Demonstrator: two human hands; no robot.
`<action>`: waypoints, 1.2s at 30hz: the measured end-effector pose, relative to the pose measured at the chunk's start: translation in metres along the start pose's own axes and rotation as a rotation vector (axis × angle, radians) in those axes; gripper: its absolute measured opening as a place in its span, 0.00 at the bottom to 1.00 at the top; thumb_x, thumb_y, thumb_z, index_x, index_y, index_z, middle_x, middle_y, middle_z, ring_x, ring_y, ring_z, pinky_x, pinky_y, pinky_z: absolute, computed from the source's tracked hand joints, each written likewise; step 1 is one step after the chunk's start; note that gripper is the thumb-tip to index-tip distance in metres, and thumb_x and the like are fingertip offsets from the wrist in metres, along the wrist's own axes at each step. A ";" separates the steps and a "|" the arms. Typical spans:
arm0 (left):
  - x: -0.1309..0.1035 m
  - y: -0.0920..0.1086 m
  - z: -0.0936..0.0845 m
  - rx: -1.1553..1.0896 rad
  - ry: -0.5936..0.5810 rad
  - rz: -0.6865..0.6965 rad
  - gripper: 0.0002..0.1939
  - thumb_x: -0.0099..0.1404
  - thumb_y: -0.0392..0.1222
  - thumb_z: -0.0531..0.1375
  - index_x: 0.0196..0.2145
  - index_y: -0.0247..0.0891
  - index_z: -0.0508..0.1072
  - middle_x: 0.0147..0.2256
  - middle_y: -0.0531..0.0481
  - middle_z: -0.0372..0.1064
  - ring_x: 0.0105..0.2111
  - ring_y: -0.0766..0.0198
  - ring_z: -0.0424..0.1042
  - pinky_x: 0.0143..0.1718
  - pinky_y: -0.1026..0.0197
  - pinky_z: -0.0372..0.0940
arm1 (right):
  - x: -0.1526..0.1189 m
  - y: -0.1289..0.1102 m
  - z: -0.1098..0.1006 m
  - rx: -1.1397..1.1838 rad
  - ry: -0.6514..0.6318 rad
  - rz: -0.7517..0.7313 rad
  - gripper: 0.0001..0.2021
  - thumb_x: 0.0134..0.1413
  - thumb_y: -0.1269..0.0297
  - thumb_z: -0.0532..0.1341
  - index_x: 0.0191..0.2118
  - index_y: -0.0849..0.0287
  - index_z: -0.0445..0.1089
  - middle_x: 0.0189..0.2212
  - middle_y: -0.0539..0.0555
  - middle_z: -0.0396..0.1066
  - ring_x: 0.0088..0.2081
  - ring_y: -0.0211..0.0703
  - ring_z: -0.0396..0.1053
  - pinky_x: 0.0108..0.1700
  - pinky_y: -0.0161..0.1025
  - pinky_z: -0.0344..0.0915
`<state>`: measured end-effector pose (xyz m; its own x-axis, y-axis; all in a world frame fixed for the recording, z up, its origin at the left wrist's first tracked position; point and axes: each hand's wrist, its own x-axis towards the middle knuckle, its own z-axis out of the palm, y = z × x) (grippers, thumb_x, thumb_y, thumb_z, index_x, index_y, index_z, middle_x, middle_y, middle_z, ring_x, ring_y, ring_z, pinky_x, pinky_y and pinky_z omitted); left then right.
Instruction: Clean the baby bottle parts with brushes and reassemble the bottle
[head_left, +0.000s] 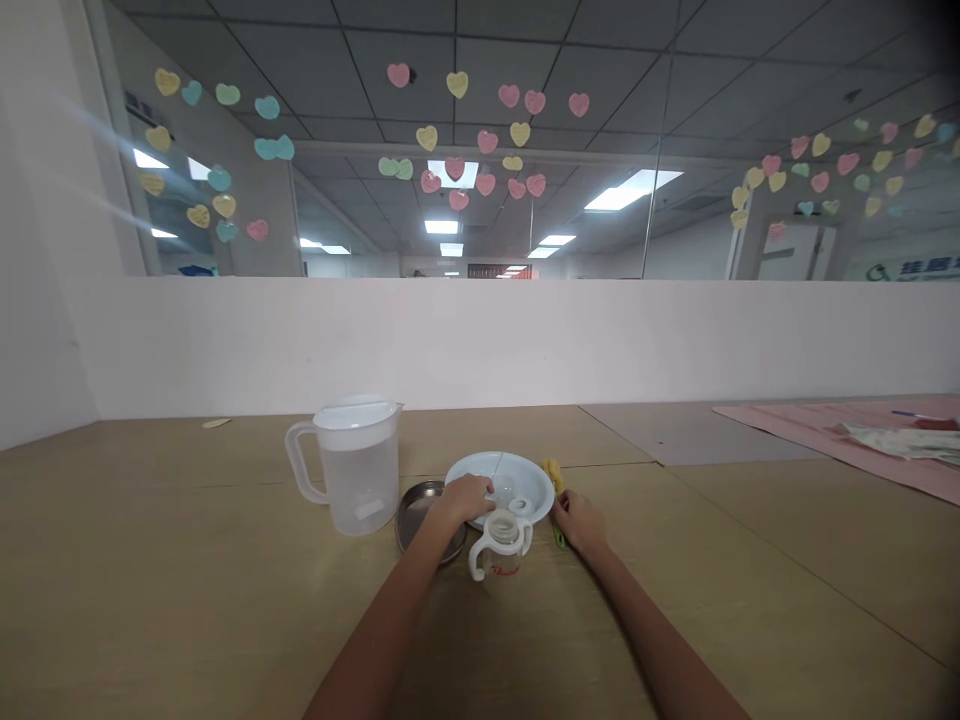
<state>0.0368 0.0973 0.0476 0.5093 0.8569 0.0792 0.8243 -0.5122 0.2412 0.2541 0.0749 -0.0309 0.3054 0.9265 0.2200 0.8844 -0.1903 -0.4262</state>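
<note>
Head view: left hand [466,496] arches over the left of the white bowl [535,481], right hand [581,521] sits low by its right rim, handled bottle [502,547] just in front, fingers bent, gripping or not I can't tell.

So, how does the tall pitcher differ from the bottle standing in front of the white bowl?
The pitcher is much larger; the bottle is small. The pitcher has one handle, at its side; the bottle has two curved white ones. The pitcher has its lid on, while the bottle's mouth is open. Both stand upright and have see-through bodies.
</note>
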 end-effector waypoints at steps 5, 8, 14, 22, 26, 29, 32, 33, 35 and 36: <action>0.000 0.001 0.002 -0.043 -0.003 0.013 0.11 0.50 0.34 0.57 0.33 0.37 0.76 0.35 0.46 0.74 0.33 0.61 0.71 0.33 0.65 0.62 | -0.003 -0.005 -0.002 -0.001 -0.025 -0.020 0.14 0.55 0.60 0.49 0.35 0.62 0.68 0.34 0.57 0.71 0.36 0.42 0.68 0.30 0.33 0.51; -0.002 0.003 0.001 -0.062 0.001 0.019 0.11 0.50 0.33 0.57 0.31 0.36 0.76 0.33 0.46 0.75 0.31 0.63 0.71 0.31 0.66 0.61 | -0.005 -0.006 -0.003 -0.011 -0.041 -0.031 0.13 0.54 0.61 0.50 0.36 0.61 0.68 0.35 0.57 0.72 0.37 0.43 0.68 0.29 0.33 0.51; -0.006 0.008 -0.004 -0.053 0.014 0.001 0.12 0.50 0.34 0.56 0.31 0.37 0.76 0.34 0.46 0.75 0.31 0.63 0.71 0.31 0.66 0.61 | -0.006 -0.005 -0.004 -0.022 -0.055 -0.047 0.13 0.54 0.61 0.50 0.37 0.62 0.68 0.34 0.58 0.72 0.37 0.43 0.68 0.29 0.33 0.51; -0.002 0.010 -0.005 -0.014 -0.027 -0.015 0.11 0.49 0.42 0.58 0.31 0.38 0.78 0.32 0.44 0.75 0.32 0.60 0.71 0.31 0.64 0.61 | -0.003 -0.004 -0.003 -0.029 -0.062 -0.041 0.13 0.54 0.61 0.50 0.37 0.62 0.68 0.35 0.58 0.72 0.38 0.44 0.68 0.30 0.34 0.51; -0.003 0.013 -0.005 -0.014 -0.058 -0.004 0.11 0.45 0.37 0.61 0.30 0.38 0.77 0.33 0.46 0.75 0.30 0.62 0.70 0.29 0.66 0.60 | -0.004 -0.004 -0.003 -0.032 -0.063 -0.043 0.13 0.54 0.60 0.50 0.37 0.61 0.68 0.36 0.58 0.72 0.38 0.44 0.68 0.30 0.34 0.51; -0.004 0.014 -0.005 -0.027 -0.053 0.006 0.11 0.45 0.35 0.60 0.30 0.37 0.75 0.33 0.48 0.74 0.30 0.63 0.70 0.28 0.67 0.60 | -0.005 -0.005 -0.004 -0.031 -0.063 -0.044 0.14 0.54 0.60 0.50 0.37 0.61 0.68 0.36 0.58 0.72 0.38 0.44 0.68 0.30 0.34 0.51; -0.004 0.013 -0.006 -0.034 -0.004 0.008 0.10 0.48 0.39 0.59 0.30 0.36 0.74 0.34 0.46 0.73 0.31 0.62 0.69 0.29 0.65 0.59 | -0.006 -0.007 -0.005 -0.031 -0.055 -0.045 0.13 0.55 0.61 0.49 0.37 0.61 0.68 0.36 0.58 0.72 0.37 0.43 0.68 0.30 0.34 0.52; -0.004 0.013 -0.007 -0.037 0.010 0.005 0.10 0.49 0.40 0.59 0.31 0.36 0.74 0.34 0.45 0.72 0.31 0.61 0.69 0.29 0.64 0.59 | -0.006 -0.007 -0.005 -0.031 -0.052 -0.046 0.13 0.55 0.61 0.49 0.37 0.61 0.68 0.36 0.58 0.72 0.38 0.44 0.69 0.31 0.34 0.52; -0.006 0.013 -0.009 -0.048 0.017 -0.001 0.10 0.50 0.40 0.58 0.31 0.35 0.73 0.33 0.45 0.72 0.30 0.61 0.68 0.28 0.64 0.59 | -0.006 -0.008 -0.006 -0.033 -0.046 -0.049 0.13 0.55 0.61 0.50 0.37 0.61 0.68 0.36 0.58 0.72 0.38 0.44 0.69 0.31 0.34 0.52; -0.006 0.013 -0.010 -0.058 0.009 0.001 0.09 0.50 0.40 0.58 0.31 0.35 0.73 0.32 0.46 0.72 0.30 0.61 0.68 0.28 0.64 0.58 | -0.007 -0.008 -0.006 -0.032 -0.044 -0.050 0.13 0.55 0.60 0.50 0.37 0.61 0.68 0.36 0.58 0.72 0.38 0.44 0.69 0.31 0.34 0.53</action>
<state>0.0422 0.0855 0.0599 0.5077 0.8570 0.0882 0.8079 -0.5092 0.2966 0.2471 0.0683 -0.0238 0.2454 0.9483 0.2012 0.9093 -0.1532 -0.3868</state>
